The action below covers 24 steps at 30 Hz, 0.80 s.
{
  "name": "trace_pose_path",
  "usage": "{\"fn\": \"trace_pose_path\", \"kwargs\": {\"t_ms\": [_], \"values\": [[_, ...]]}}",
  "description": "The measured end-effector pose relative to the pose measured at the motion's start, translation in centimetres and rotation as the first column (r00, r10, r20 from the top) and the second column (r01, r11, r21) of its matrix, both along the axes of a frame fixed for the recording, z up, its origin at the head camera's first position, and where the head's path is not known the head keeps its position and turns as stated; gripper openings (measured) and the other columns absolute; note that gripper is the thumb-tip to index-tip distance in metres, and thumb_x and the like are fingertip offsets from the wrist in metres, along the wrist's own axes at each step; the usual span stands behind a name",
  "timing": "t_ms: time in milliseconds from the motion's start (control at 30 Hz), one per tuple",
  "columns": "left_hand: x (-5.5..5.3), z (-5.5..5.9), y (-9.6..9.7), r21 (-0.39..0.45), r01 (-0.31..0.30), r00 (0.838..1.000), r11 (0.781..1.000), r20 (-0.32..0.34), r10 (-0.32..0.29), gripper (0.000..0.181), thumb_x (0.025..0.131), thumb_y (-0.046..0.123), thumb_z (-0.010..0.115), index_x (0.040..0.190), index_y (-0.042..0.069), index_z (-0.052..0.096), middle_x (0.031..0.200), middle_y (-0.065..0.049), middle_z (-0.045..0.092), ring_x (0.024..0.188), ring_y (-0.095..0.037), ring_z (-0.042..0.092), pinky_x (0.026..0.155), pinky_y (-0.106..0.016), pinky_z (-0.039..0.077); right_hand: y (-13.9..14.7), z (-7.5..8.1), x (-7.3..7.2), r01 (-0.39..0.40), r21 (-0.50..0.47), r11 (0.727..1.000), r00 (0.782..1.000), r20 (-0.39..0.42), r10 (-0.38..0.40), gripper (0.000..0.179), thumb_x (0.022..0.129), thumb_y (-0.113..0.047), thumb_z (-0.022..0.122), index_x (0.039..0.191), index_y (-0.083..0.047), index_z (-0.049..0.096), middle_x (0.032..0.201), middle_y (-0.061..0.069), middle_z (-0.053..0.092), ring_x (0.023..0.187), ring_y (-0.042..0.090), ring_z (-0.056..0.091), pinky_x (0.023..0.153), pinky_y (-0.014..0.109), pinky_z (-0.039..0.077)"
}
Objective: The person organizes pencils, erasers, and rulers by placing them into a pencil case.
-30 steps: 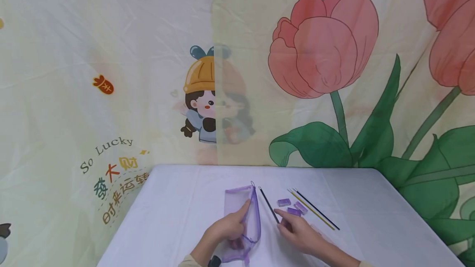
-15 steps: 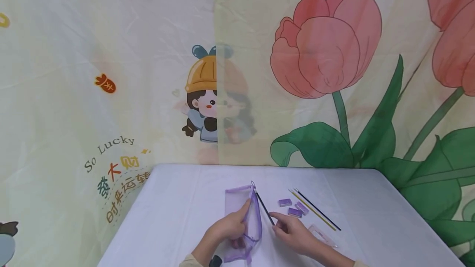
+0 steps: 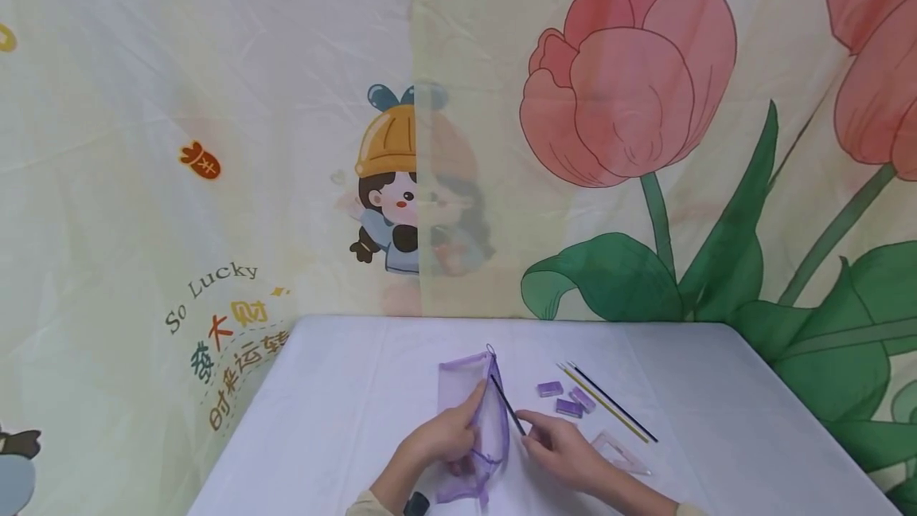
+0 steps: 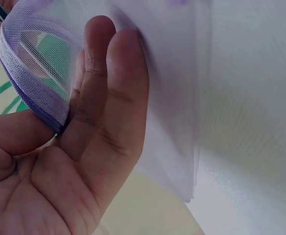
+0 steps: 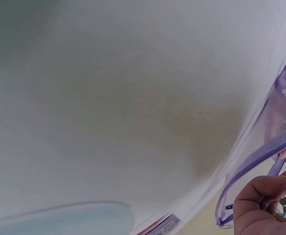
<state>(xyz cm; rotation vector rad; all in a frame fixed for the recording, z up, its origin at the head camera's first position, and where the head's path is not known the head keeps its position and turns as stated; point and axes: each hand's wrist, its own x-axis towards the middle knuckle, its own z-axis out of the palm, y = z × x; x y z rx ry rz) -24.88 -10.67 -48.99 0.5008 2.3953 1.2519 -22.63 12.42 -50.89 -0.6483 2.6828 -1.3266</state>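
A purple mesh zip pouch (image 3: pixel 454 388) lies upright on the table in the head view, its zipped mouth spread on the right side. My left hand (image 3: pixel 446 435) holds it; in the left wrist view the thumb and fingers pinch the zipper edge (image 4: pixel 40 105). Something reddish (image 3: pixel 462 466) shows through the mesh near the bottom. My right hand (image 3: pixel 562 446) pinches a dark pencil (image 3: pixel 509 407) by its lower end. The pencil's far end overlaps the pouch mouth, and in the right wrist view the fingers (image 5: pixel 260 196) are right beside the purple zipper band (image 5: pixel 253 164).
Right of the pouch lie three purple erasers (image 3: pixel 569 408), a yellow pencil (image 3: pixel 602 403) and a dark pencil (image 3: pixel 616 404) side by side. A clear pinkish set square (image 3: pixel 620 454) is partly behind my right forearm. A printed cloth (image 3: pixel 466 181) hangs behind the table (image 3: pixel 344 388).
My right hand has moved left with the dark pencil, bringing its far end from beside the pouch to over its mouth. The set square has come into view; the left hand stays at the pouch.
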Motion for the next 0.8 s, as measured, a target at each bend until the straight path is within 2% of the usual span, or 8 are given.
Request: {"fn": "trace_pose_path", "kwargs": {"t_ms": [233, 367, 800], "values": [[0.3, 0.1, 0.0, -0.037, 0.027, 0.999, 0.999, -0.033, -0.028, 0.078, 0.092, -0.003, 0.048, 0.16, 0.019, 0.016, 0.068, -0.006, 0.056, 0.051, -0.026, 0.062, 0.045, -0.036, 0.056, -0.8, -0.3, -0.4, -0.037, -0.05, 0.998, 0.997, -0.064, 0.034, 0.042, 0.092, -0.009, 0.061, 0.131, 0.009, 0.057, 0.071, -0.01, 0.058, 0.057, -0.005, 0.047, 0.048, 0.017, 0.045], [0.4, 0.1, 0.1, -0.036, 0.035, 0.999, 0.999, -0.031, -0.036, 0.077, 0.093, -0.003, 0.048, 0.16, 0.019, 0.017, 0.067, -0.006, 0.056, 0.05, -0.029, 0.062, 0.045, -0.038, 0.056, -1.4, -0.4, -0.6, -0.055, -0.069, 0.996, 0.997, -0.053, 0.051, 0.043, 0.093, -0.009, 0.062, 0.131, 0.01, 0.057, 0.07, -0.008, 0.059, 0.056, -0.005, 0.047, 0.047, 0.017, 0.044], [0.6, 0.3, 0.1, -0.054, 0.037, 0.998, 0.998, -0.046, -0.039, 0.074, 0.094, 0.001, 0.05, 0.159, 0.018, 0.018, 0.068, -0.009, 0.056, 0.046, -0.024, 0.058, 0.043, -0.035, 0.053, -2.8, -0.2, -1.1, -0.029, -0.02, 0.999, 0.997, -0.079, 0.027, 0.042, 0.091, -0.009, 0.062, 0.129, 0.008, 0.059, 0.067, -0.011, 0.054, 0.055, -0.005, 0.044, 0.048, 0.016, 0.043]]}}
